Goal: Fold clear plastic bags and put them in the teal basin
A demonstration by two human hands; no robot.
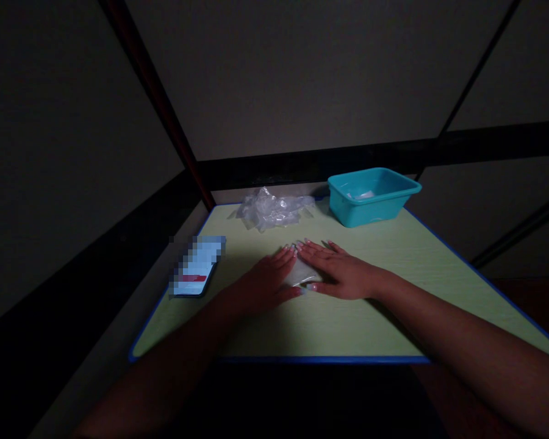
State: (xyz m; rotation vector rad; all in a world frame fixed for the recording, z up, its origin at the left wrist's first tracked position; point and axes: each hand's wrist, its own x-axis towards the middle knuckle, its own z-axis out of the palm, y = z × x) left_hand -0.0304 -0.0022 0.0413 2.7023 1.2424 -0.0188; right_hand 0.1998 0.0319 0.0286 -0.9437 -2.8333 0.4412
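Observation:
A small clear plastic bag [303, 274] lies flat at the middle of the pale green table [348, 329]. My left hand [271, 277] rests on its left side, palm down, with the fingers stretched out. From the right, my right hand [333, 268] lies flat over the bag's other side, fingers spread. The fingertips of both hands nearly meet at the bag's far edge, and the two thumbs come close together at its near edge. Most of the bag is hidden under the hands, and I cannot tell whether it holds anything.
A crumpled heap of clear plastic bags [272, 210] lies at the table's back. To its right stands a turquoise plastic basin [368, 211] with something whitish inside. A phone [199, 268] with a lit, partly blurred screen lies near the left edge. Walls rise behind and left.

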